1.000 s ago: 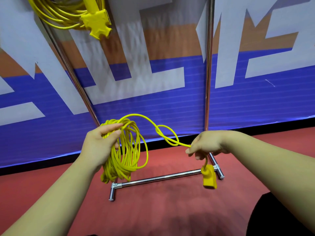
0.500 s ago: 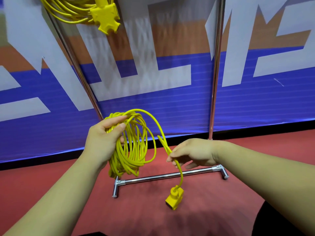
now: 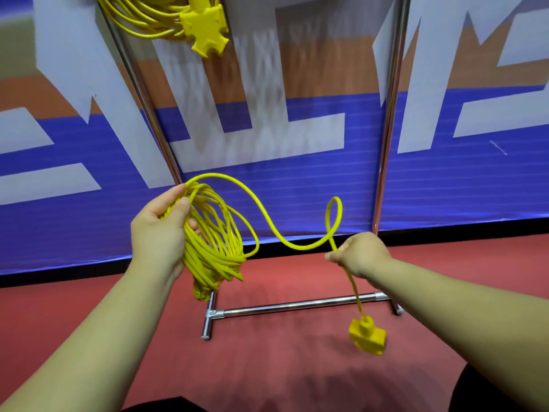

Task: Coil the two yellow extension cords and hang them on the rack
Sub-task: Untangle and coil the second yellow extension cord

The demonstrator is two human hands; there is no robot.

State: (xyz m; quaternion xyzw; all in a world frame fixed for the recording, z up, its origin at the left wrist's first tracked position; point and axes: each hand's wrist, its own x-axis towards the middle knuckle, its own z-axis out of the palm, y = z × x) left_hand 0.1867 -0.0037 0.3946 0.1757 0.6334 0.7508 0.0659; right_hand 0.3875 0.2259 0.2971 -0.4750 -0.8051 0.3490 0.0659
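My left hand (image 3: 162,230) grips the top of a yellow extension cord coil (image 3: 214,242) with several loops hanging below it. A free length of the same cord arcs right, makes a small loop (image 3: 334,215), and passes through my right hand (image 3: 361,254), which pinches it. Below that hand the cord's yellow socket block (image 3: 368,337) dangles above the floor. A second coiled yellow cord (image 3: 142,13) with its socket block (image 3: 206,28) hangs from the chrome rack (image 3: 389,114) at the top left.
The rack's two chrome uprights rise in front of a blue, white and orange banner wall (image 3: 297,179). Its base bar (image 3: 297,306) lies on the red floor (image 3: 267,367) just beyond my hands. A dark shape fills the bottom right corner.
My right hand slid along the cord and swung right and up, pulling out a new arc with a small loop. The socket block swung right. The view tilted slightly down.
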